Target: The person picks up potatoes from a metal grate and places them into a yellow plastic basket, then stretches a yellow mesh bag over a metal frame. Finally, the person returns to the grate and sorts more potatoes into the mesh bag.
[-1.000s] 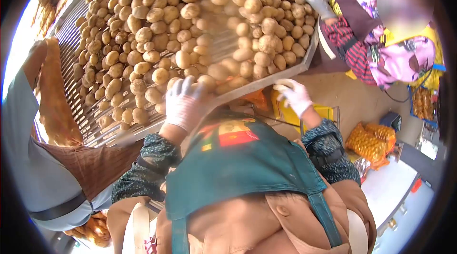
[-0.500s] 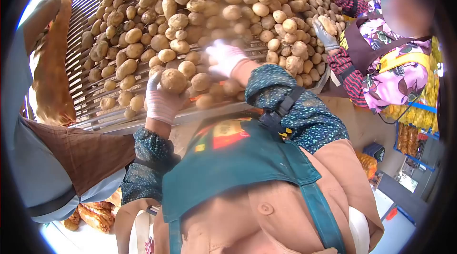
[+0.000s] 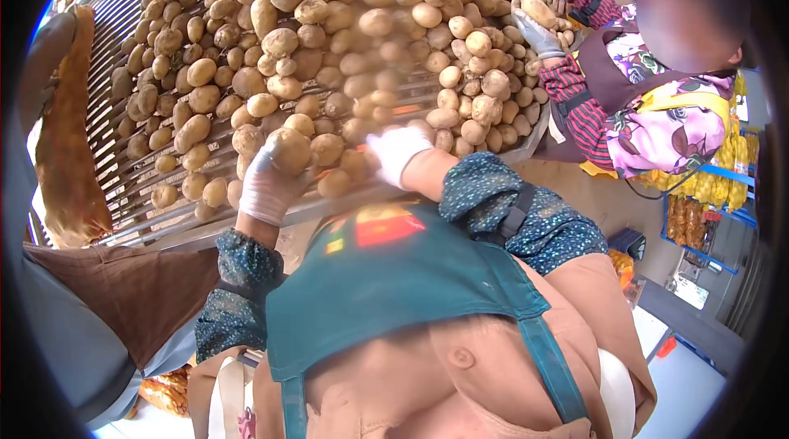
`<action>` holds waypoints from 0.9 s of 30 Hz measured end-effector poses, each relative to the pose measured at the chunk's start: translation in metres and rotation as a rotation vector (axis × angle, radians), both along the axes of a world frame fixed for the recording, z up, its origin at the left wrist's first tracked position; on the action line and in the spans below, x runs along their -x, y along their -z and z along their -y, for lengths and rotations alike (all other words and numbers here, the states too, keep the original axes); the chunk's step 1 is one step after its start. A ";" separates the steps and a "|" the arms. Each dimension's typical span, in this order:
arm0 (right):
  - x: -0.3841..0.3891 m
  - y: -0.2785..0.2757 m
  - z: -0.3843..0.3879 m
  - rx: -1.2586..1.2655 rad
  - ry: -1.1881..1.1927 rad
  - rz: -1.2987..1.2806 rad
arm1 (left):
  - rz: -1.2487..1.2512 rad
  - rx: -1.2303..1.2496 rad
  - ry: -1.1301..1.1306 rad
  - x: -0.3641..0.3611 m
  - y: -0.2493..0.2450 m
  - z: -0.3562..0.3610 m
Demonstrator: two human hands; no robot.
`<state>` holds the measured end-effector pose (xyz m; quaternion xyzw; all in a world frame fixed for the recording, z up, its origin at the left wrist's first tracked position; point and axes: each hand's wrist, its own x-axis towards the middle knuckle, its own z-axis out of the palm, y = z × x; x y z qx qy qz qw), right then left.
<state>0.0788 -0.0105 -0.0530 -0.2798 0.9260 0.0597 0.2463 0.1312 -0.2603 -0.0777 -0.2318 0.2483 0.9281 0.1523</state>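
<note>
Slatted table bearing a spread of potatoes, with bare slats along its left side. At the right edge stands a co-worker in a flowered top, whose nearer gloved hand is at an elongated potato. By the near left corner, another person, in grey, wears a brown apron. A green apron covers the chest of the wearer at the near edge. The wearer's gloved right hand reaches over the middle of that edge, its fingers directed left among blurred potatoes; how far they are open, and whether they grip anything, cannot be told. The gloved left hand, left of it, has its fingers curled around a large potato, held just inside the near edge.
</note>
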 end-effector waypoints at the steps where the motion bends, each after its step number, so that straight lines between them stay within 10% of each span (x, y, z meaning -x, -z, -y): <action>1: 0.006 -0.009 0.004 -0.044 0.022 0.100 | 0.063 0.025 0.030 0.003 -0.021 -0.007; 6: 0.042 -0.025 -0.023 0.158 0.206 0.296 | 0.147 -0.165 0.097 0.031 -0.029 -0.024; 7: 0.043 0.012 -0.049 0.521 0.141 0.030 | 0.161 -0.260 0.082 0.036 -0.023 -0.024; 11: 0.058 -0.022 -0.064 1.281 0.850 0.719 | -0.118 0.079 0.235 0.052 -0.016 -0.041; 27: 0.097 -0.042 -0.060 0.977 0.395 0.389 | -0.333 0.322 0.723 0.102 -0.079 -0.073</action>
